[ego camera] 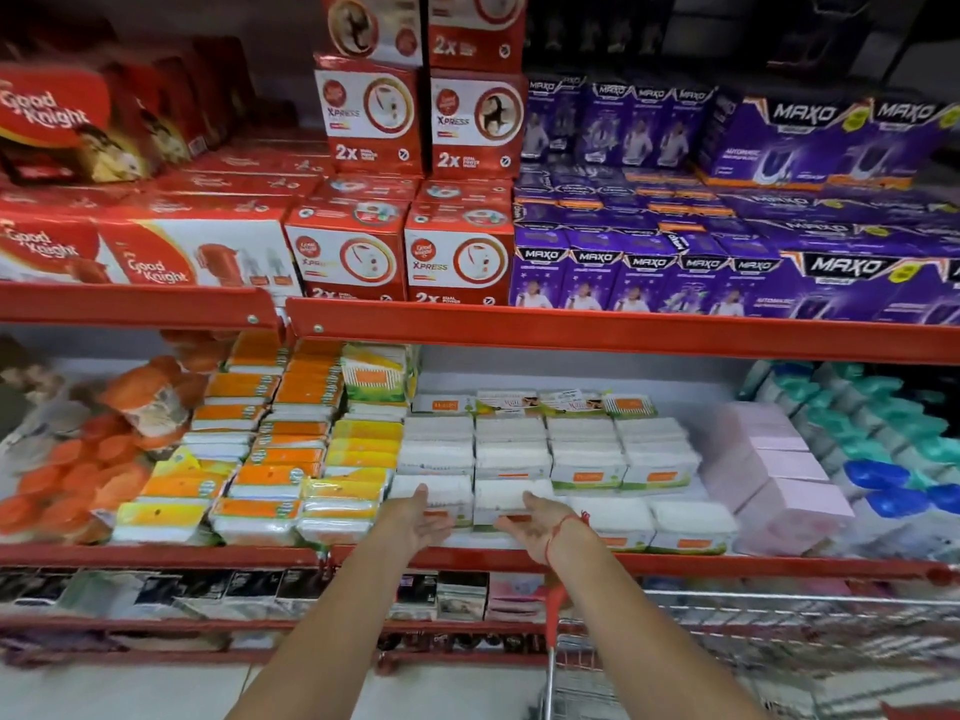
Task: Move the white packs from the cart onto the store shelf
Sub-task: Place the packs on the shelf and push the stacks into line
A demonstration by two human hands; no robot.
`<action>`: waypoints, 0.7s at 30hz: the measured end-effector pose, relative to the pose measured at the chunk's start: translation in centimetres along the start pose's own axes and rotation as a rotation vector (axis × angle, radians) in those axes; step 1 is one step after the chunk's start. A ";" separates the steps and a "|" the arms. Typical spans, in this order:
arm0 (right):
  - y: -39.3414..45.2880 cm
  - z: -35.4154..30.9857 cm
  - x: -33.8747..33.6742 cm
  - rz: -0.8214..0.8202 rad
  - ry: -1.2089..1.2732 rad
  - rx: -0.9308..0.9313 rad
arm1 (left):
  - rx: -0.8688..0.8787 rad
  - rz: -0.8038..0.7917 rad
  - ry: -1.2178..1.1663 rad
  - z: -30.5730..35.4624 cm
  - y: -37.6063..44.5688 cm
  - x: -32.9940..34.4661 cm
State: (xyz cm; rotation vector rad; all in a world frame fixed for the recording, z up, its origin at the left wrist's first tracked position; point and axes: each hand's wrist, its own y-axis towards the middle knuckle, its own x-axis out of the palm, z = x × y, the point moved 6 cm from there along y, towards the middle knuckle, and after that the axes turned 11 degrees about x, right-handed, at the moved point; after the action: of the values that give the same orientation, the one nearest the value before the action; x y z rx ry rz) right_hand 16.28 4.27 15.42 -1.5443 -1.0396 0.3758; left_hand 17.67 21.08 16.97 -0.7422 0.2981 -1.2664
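Observation:
Several white packs with orange and green labels lie in rows on the middle store shelf. Both my arms reach forward to the front row. My left hand is open, palm turned inward, against the front face of one white pack. My right hand, with a red thread at the wrist, is open too, at the front of the neighbouring white pack. Neither hand grips anything. The wire cart with a red handle stands at the lower right; its contents are not visible.
Orange and yellow packs fill the shelf to the left, pink packs and teal and blue items to the right. Red and purple boxes stand on the shelf above. A lower shelf holds dark packs. White floor lies below.

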 end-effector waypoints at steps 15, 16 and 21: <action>1.2 -1.3 0.6 0.041 -0.068 -0.082 | 0.007 -0.009 0.104 0.3 1.2 0.2; 1.1 -1.2 0.4 0.028 -0.076 -0.088 | 0.001 -0.018 0.107 -0.2 1.2 0.3; -0.7 -0.9 -1.9 -0.019 -0.133 -0.079 | -0.051 -0.101 0.075 -3.0 -0.8 3.6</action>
State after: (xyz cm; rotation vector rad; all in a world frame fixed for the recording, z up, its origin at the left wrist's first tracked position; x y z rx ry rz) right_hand 15.57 2.18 15.73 -1.5952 -1.1835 0.4334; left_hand 16.44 16.62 15.97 -0.7621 0.3587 -1.3883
